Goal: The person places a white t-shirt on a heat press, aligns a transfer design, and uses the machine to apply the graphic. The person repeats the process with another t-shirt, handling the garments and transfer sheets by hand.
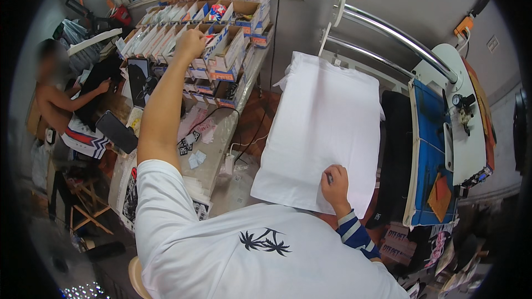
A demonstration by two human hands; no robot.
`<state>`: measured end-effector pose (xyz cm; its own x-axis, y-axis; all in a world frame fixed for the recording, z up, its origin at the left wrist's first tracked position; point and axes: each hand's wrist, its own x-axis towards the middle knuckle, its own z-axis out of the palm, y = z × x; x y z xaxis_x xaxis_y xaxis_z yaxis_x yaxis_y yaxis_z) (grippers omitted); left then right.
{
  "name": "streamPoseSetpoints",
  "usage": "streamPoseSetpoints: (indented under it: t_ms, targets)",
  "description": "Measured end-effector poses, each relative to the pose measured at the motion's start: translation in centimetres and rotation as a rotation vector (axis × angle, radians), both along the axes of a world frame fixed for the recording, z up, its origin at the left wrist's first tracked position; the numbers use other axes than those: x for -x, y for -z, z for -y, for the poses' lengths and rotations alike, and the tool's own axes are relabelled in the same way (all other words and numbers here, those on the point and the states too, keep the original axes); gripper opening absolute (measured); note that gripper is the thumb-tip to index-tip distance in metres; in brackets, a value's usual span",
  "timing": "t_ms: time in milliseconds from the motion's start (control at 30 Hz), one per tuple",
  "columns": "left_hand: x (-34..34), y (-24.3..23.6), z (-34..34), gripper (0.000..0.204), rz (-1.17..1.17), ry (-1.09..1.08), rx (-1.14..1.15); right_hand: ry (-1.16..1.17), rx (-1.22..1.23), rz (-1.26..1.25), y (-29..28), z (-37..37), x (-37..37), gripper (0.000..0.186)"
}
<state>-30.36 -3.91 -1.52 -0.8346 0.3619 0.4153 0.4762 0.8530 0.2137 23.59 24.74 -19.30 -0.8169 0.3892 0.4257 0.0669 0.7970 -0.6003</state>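
My left arm reaches far forward to a row of cardboard file boxes [221, 55] on the table. There my left hand [191, 44] is closed at the top of one box, its fingertips hidden among the contents. A white T-shirt [316, 127] lies spread flat on the platen of a heat press, with shallow creases across it. Over the shirt's lower right part rests my right hand [335, 187], fingers curled around a small dark object [330, 178] that I cannot identify. Chrome bars [399, 33] of the press run behind the shirt to the right.
A blue-covered press head [429, 149] with a gauge stands at the right. Phones [117, 132], small printed pieces and a cable lie along the left table [213, 144]. Another person [55, 94] sits at the far left. Black cloth [392, 149] hangs beside the shirt.
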Motion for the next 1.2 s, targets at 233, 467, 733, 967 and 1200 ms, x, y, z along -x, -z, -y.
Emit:
streamPoseSetpoints:
  t_ms: [233, 467, 733, 967, 1200]
  targets:
    - [2.1, -4.0, 1.2, 0.022, 0.092, -0.127, -0.180, 0.004, -0.004, -0.005, 0.2, -0.2, -0.1, 0.010]
    - [6.7, -4.2, 5.7, 0.036, 0.238, -0.248, -0.678, -0.007, 0.027, -0.008, 0.2, 0.2, 0.3, 0.010]
    - [-6.4, -7.5, -3.7, 0.022, -0.703, 0.134, -0.404, -0.020, 0.195, -0.073, -2.7, -0.5, 0.5, 0.008]
    - [-6.8, -0.1, -2.5, 0.014, -0.551, 0.040, -0.414, -0.195, 0.418, 0.049, -4.7, 0.3, 2.2, 0.008]
    - [-31.0, 5.0, -11.9, 0.013, -0.405, 0.702, -0.341, -0.051, 1.523, 0.063, -9.5, 1.3, 4.4, 0.027]
